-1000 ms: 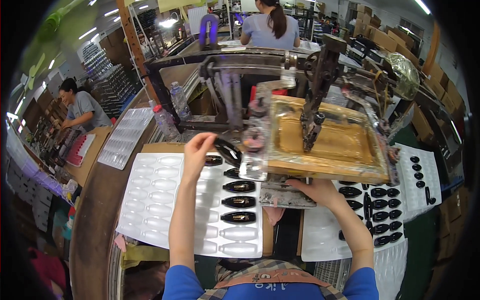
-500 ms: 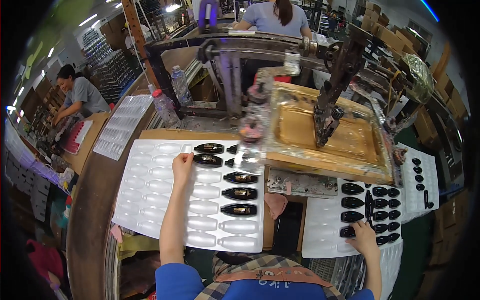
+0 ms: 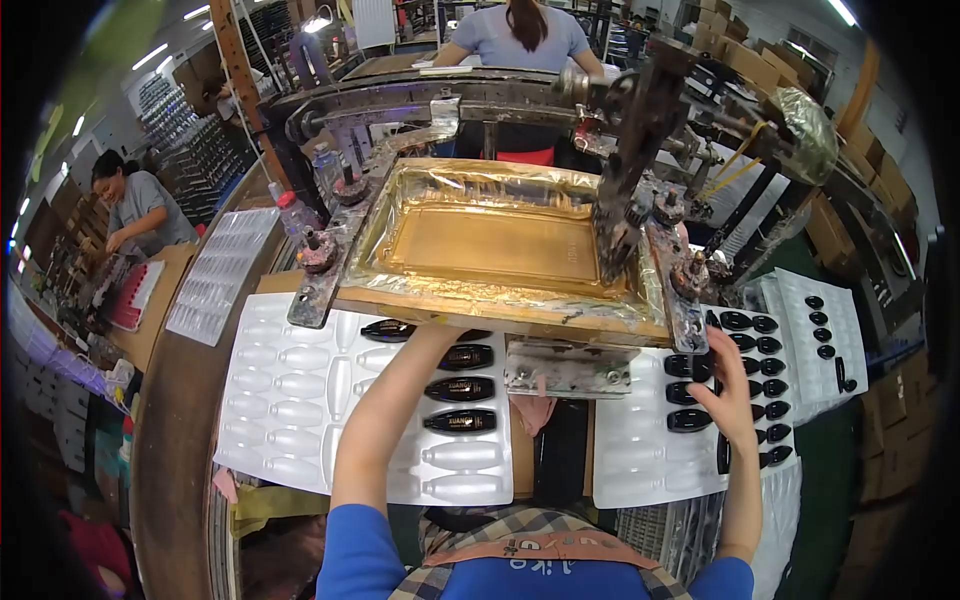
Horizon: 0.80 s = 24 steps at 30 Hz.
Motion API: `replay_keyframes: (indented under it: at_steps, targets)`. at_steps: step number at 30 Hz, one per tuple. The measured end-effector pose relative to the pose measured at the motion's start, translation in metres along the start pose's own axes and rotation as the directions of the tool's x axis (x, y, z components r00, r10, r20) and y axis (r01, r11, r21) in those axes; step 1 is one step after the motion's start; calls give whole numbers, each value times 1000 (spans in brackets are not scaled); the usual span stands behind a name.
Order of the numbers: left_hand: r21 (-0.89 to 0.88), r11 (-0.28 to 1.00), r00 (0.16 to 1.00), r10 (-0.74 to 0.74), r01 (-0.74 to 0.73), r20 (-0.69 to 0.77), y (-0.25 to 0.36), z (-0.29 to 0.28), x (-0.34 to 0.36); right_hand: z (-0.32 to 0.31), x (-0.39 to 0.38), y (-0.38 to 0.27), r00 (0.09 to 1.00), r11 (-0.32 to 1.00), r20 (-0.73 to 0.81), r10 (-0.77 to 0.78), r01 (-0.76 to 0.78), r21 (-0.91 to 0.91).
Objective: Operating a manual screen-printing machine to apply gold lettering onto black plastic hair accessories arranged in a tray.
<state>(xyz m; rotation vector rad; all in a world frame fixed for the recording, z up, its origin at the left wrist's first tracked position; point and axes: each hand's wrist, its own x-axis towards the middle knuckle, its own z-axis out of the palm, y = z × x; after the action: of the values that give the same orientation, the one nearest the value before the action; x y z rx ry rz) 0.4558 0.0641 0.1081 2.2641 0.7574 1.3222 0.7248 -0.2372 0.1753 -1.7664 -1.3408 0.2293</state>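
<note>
My left forearm (image 3: 390, 410) crosses a white moulded tray (image 3: 270, 415), and my left hand is hidden under a framed printing screen (image 3: 490, 240) smeared with gold ink. Glossy black oval pieces (image 3: 460, 389) with gold print lie in the left tray's slots. Beneath the screen's near edge is a metal fixture (image 3: 568, 370); what sits on top of it is hidden. Over the right white tray (image 3: 640, 470), my right hand (image 3: 730, 390) curls its thumb and fingers around a dark piece, apparently a black oval one. Plain black oval pieces (image 3: 688, 420) lie beside it.
The printing machine's dark arm (image 3: 635, 160) stands above the screen. Another tray (image 3: 825, 295) with small black pieces lies far right, and an unfilled clear tray (image 3: 222, 275) far left. A black slab (image 3: 560, 450) lies between the trays. Two people work beyond.
The screen has swung left over the fixture. My left hand has gone right, under it. My right hand has moved up, and the lowest black piece has left its slot.
</note>
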Motion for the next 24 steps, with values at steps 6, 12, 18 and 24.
replay_keyframes:
  at_steps: [6,12,18,24]
  targets:
    - [-534,831,986,-165,157,32,27,32,57,59,47,-2,996,996,75,-52,46,82]
    - [-722,623,932,-352,300,85,16,-29,23,99,65,-35,942,966,253,-219,247,-82]
    - [-474,783,833,-528,403,-163,-49,-83,-47,97,48,14,891,442,141,-431,345,-828]
    - [-402,720,737,-660,565,-147,-88,-83,-107,70,15,19,903,787,-335,268,-4,617]
